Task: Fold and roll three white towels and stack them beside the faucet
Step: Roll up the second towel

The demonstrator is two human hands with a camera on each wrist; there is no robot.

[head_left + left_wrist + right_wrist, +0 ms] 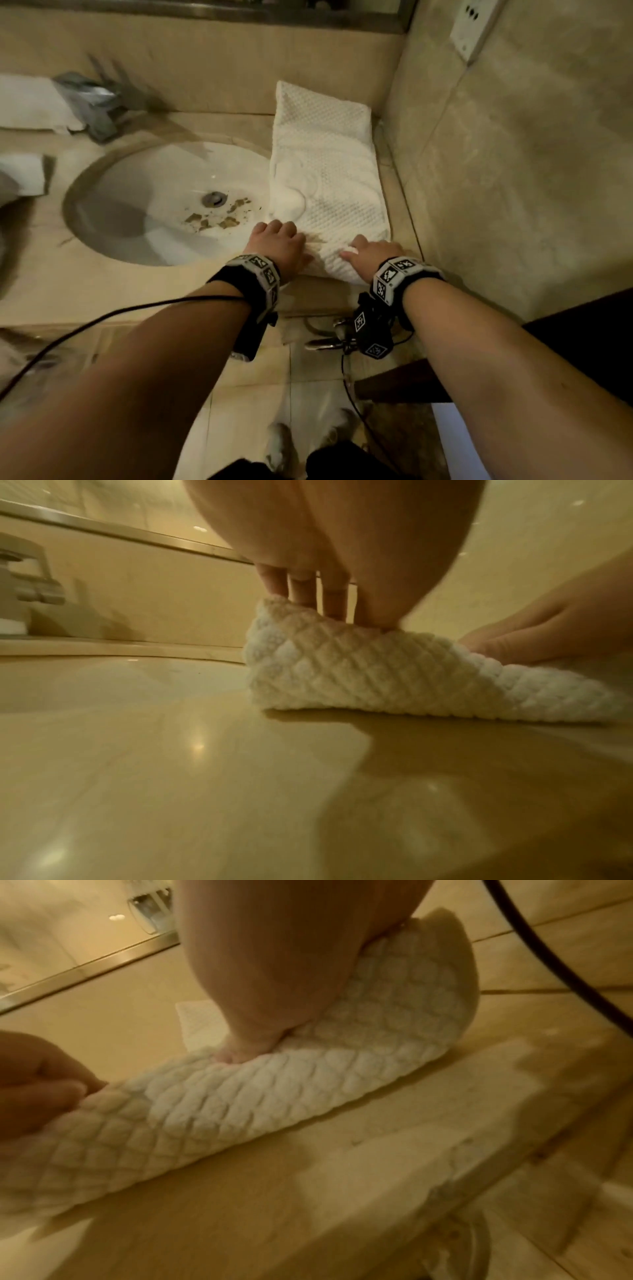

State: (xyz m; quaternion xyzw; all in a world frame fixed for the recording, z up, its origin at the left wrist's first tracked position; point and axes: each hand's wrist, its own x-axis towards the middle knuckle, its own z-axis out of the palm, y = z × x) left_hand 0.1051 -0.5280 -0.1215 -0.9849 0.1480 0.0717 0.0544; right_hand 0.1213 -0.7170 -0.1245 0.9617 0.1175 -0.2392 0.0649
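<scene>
A white waffle-weave towel (325, 164) lies folded into a long strip on the counter (102, 291), right of the sink and reaching back to the wall. Its near end is turned up into a short roll (359, 669) (274, 1091). My left hand (277, 236) curls its fingers (301, 593) over the roll's left part. My right hand (370, 250) grips the right part, thumb pressed into the cloth (240, 1053). The faucet (92, 102) stands behind the sink at the far left.
The round basin (154, 205) holds brown debris near its drain. More white cloth (30, 102) lies left of the faucet, and another white piece (20, 174) at the left edge. A tiled wall (513, 171) closes the counter's right side.
</scene>
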